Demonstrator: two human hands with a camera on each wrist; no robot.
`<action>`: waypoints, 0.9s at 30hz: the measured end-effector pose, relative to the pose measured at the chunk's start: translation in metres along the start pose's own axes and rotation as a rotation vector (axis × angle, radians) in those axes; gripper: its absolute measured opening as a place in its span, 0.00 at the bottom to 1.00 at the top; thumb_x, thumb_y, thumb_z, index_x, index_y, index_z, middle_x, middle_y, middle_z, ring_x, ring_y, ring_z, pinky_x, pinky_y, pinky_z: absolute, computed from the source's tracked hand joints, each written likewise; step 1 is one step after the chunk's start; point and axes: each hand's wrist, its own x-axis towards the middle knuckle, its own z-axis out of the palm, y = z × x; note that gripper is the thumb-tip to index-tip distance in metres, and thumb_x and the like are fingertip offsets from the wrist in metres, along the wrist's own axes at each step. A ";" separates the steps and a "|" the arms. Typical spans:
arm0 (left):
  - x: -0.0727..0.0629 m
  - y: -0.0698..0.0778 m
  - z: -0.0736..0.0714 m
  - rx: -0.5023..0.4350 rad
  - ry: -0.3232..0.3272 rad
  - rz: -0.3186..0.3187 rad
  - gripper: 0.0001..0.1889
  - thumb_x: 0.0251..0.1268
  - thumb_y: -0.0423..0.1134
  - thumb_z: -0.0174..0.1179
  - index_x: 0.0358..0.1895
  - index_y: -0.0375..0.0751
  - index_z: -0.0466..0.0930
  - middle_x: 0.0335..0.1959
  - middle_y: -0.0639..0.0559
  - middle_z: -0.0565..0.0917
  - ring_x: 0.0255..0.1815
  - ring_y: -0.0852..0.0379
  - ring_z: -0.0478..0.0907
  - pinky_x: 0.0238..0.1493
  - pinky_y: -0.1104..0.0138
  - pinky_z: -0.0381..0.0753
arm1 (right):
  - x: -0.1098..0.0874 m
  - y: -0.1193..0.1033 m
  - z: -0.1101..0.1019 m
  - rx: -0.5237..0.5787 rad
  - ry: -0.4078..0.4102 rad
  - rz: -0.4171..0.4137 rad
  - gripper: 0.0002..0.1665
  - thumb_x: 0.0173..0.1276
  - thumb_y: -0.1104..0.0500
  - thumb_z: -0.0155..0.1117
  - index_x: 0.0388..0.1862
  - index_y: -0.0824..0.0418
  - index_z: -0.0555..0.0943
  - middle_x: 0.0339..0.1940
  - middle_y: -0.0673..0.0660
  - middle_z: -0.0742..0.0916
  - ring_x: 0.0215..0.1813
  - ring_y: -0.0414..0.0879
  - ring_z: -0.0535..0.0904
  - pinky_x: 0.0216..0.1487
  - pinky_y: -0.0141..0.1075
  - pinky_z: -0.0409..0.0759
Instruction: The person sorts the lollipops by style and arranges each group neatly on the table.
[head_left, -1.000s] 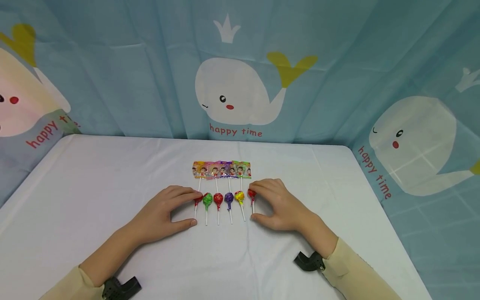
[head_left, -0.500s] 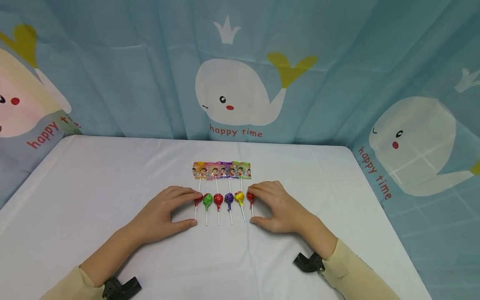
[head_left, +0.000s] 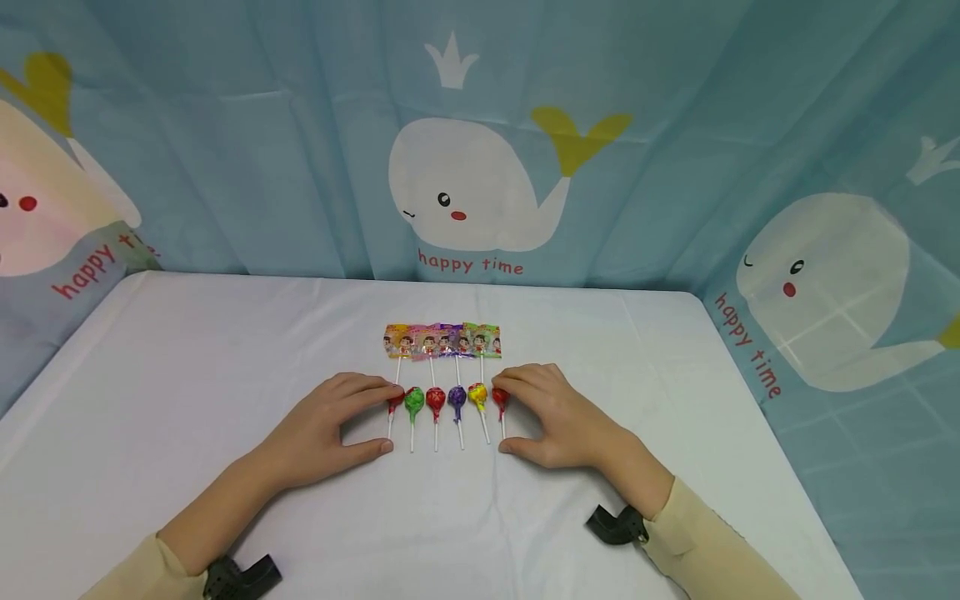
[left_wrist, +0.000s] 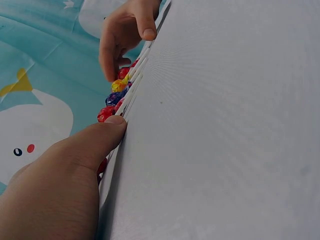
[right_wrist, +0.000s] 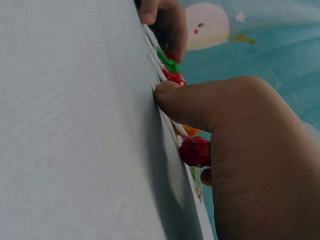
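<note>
In the head view, several round lollipops lie side by side in a row, sticks toward me. My left hand [head_left: 324,433] is at the row's left end, fingertips on the red lollipop [head_left: 392,407] and thumb beside its stick end. At the other end, my right hand [head_left: 557,418] touches the head of another red lollipop [head_left: 500,398], its thumb near the stick's tip. Between the hands lie a green lollipop [head_left: 414,400], a red lollipop [head_left: 435,400], a purple lollipop [head_left: 457,398] and a yellow lollipop [head_left: 477,395]. Both hands have relaxed, spread fingers.
Behind the row, several flat lollipops in printed wrappers [head_left: 427,342] lie overlapping, their sticks pointing toward the round ones. A white cloth [head_left: 300,317] covers the table. A blue curtain [head_left: 300,167] with whales hangs behind it.
My right hand has slid slightly left and toward me, bringing the right-end red lollipop closer to the yellow one. The left hand stays in place.
</note>
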 end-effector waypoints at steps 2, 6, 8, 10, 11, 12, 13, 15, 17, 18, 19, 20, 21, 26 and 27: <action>0.000 0.000 0.000 0.000 -0.002 -0.002 0.37 0.64 0.58 0.80 0.76 0.62 0.80 0.72 0.60 0.80 0.74 0.52 0.74 0.74 0.47 0.72 | 0.000 0.000 0.000 0.000 0.000 0.002 0.46 0.66 0.40 0.80 0.76 0.63 0.78 0.74 0.54 0.80 0.75 0.49 0.74 0.75 0.50 0.69; -0.001 0.000 0.001 -0.002 -0.004 -0.006 0.37 0.63 0.58 0.80 0.76 0.61 0.80 0.72 0.60 0.80 0.74 0.52 0.73 0.74 0.47 0.73 | -0.001 0.000 0.000 -0.001 -0.009 0.009 0.47 0.67 0.39 0.80 0.77 0.63 0.77 0.75 0.53 0.80 0.76 0.49 0.73 0.75 0.50 0.69; -0.001 0.000 0.001 -0.006 -0.003 -0.006 0.37 0.63 0.58 0.80 0.76 0.61 0.80 0.72 0.60 0.80 0.74 0.52 0.73 0.73 0.47 0.73 | 0.000 0.000 0.000 -0.002 -0.013 0.012 0.48 0.67 0.38 0.79 0.77 0.63 0.77 0.75 0.53 0.80 0.76 0.48 0.73 0.75 0.50 0.69; -0.001 0.000 0.001 -0.006 -0.002 -0.004 0.37 0.63 0.58 0.80 0.76 0.61 0.80 0.72 0.59 0.80 0.74 0.52 0.73 0.73 0.47 0.73 | 0.000 0.000 0.000 -0.003 -0.016 0.017 0.48 0.67 0.38 0.79 0.77 0.63 0.77 0.75 0.53 0.80 0.76 0.48 0.73 0.75 0.50 0.69; -0.001 0.000 0.001 -0.006 0.000 -0.004 0.37 0.63 0.58 0.80 0.76 0.61 0.80 0.72 0.60 0.80 0.74 0.52 0.74 0.73 0.47 0.73 | 0.000 0.000 0.000 -0.003 -0.017 0.018 0.48 0.67 0.38 0.79 0.77 0.62 0.77 0.75 0.53 0.80 0.76 0.48 0.73 0.75 0.50 0.69; -0.001 0.000 0.001 -0.006 0.002 -0.002 0.37 0.63 0.58 0.80 0.76 0.61 0.80 0.72 0.60 0.80 0.74 0.52 0.74 0.73 0.47 0.73 | 0.000 0.000 0.000 -0.003 -0.018 0.020 0.48 0.67 0.38 0.79 0.77 0.62 0.77 0.76 0.53 0.79 0.76 0.48 0.73 0.75 0.49 0.69; -0.001 0.000 0.001 -0.005 0.003 -0.001 0.37 0.63 0.58 0.80 0.76 0.61 0.80 0.72 0.60 0.80 0.74 0.52 0.74 0.73 0.47 0.73 | 0.000 0.000 0.000 -0.004 -0.017 0.019 0.48 0.67 0.38 0.79 0.77 0.62 0.77 0.76 0.53 0.80 0.76 0.48 0.73 0.75 0.50 0.69; -0.001 0.000 0.001 -0.004 0.005 0.002 0.37 0.63 0.58 0.80 0.76 0.61 0.80 0.72 0.60 0.80 0.73 0.52 0.74 0.73 0.48 0.73 | 0.000 0.000 0.000 -0.006 -0.014 0.016 0.48 0.67 0.37 0.79 0.77 0.62 0.78 0.75 0.53 0.80 0.76 0.48 0.73 0.75 0.50 0.70; 0.000 0.000 0.001 -0.005 0.005 0.003 0.37 0.63 0.58 0.80 0.76 0.61 0.80 0.72 0.60 0.80 0.73 0.52 0.74 0.73 0.47 0.73 | 0.000 0.001 0.000 -0.012 -0.011 0.010 0.48 0.67 0.37 0.79 0.77 0.62 0.78 0.75 0.53 0.80 0.76 0.48 0.74 0.74 0.50 0.70; 0.000 0.000 0.001 -0.005 0.005 0.003 0.37 0.63 0.58 0.80 0.76 0.61 0.80 0.72 0.60 0.80 0.74 0.52 0.74 0.73 0.47 0.73 | 0.000 0.001 0.001 -0.015 -0.009 0.008 0.48 0.67 0.37 0.79 0.77 0.62 0.78 0.75 0.53 0.80 0.76 0.48 0.74 0.74 0.49 0.70; 0.000 0.000 0.001 -0.006 0.005 0.004 0.37 0.63 0.58 0.80 0.76 0.61 0.80 0.72 0.60 0.80 0.74 0.52 0.74 0.73 0.47 0.73 | -0.001 0.001 0.001 -0.017 -0.006 0.005 0.48 0.67 0.37 0.79 0.77 0.62 0.78 0.75 0.53 0.80 0.75 0.49 0.74 0.74 0.50 0.70; 0.000 0.000 0.000 -0.006 0.004 0.004 0.37 0.63 0.58 0.80 0.76 0.61 0.80 0.72 0.60 0.80 0.74 0.52 0.74 0.73 0.47 0.73 | -0.001 0.001 0.001 -0.019 -0.005 0.003 0.48 0.67 0.36 0.79 0.77 0.62 0.78 0.75 0.53 0.80 0.75 0.49 0.74 0.74 0.49 0.70; 0.000 0.000 0.000 -0.006 0.004 0.003 0.37 0.64 0.58 0.80 0.76 0.61 0.80 0.72 0.60 0.80 0.74 0.52 0.74 0.73 0.47 0.73 | -0.001 0.002 0.001 -0.021 -0.005 0.002 0.48 0.67 0.36 0.79 0.77 0.62 0.78 0.75 0.53 0.80 0.75 0.49 0.74 0.74 0.49 0.70; 0.000 0.000 0.001 0.000 0.006 0.004 0.37 0.63 0.58 0.80 0.76 0.61 0.80 0.72 0.61 0.80 0.74 0.52 0.74 0.73 0.47 0.73 | -0.001 0.002 0.000 -0.020 -0.002 0.000 0.49 0.69 0.34 0.76 0.77 0.62 0.77 0.76 0.53 0.80 0.76 0.49 0.74 0.75 0.50 0.69; 0.000 0.000 0.001 0.000 0.006 0.004 0.37 0.63 0.58 0.80 0.76 0.61 0.80 0.72 0.61 0.80 0.74 0.52 0.74 0.73 0.47 0.73 | -0.002 0.002 0.000 -0.017 0.001 0.000 0.48 0.70 0.33 0.74 0.77 0.63 0.77 0.76 0.54 0.80 0.76 0.49 0.73 0.75 0.50 0.69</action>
